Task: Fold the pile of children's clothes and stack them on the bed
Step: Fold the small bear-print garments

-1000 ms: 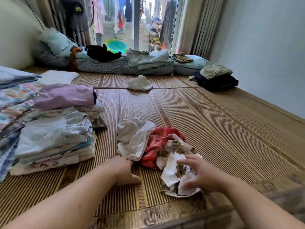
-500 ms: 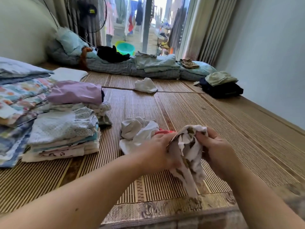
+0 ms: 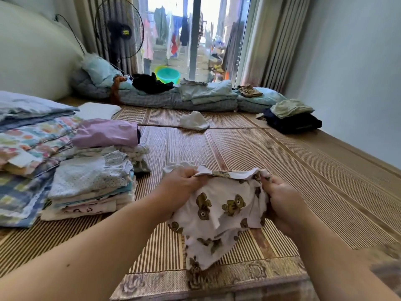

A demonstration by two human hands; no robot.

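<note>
Bear shirt [image 3: 221,205]: white with brown bears, held up over the near edge of the bed [image 3: 249,153], its top hem stretched between both hands and its lower part hanging crumpled toward the mat's patterned border. Left grip [image 3: 180,187]: fingers curled, pinching the hem's left end. Right grip [image 3: 282,200]: fingers curled, pinching the right end and a bunch of cloth below it. White garment [image 3: 176,165]: unfolded, on the mat just behind the left grip, mostly hidden. Folded stack [image 3: 91,183]: pale small clothes, on the mat to the left. Purple garment [image 3: 104,132]: folded, atop a second stack behind the first. Quilts [image 3: 26,148]: floral and blue, piled at the far left, touching the stacks. White cloth [image 3: 194,121]: loose, alone mid-mat, well apart from the rest. Dark pile [image 3: 297,124]: by the right wall, with a green item on top. Bedding [image 3: 173,98]: rolled along the far edge. Fan [image 3: 119,29] and green basin [image 3: 168,74]: beyond, by the glass door.
</note>
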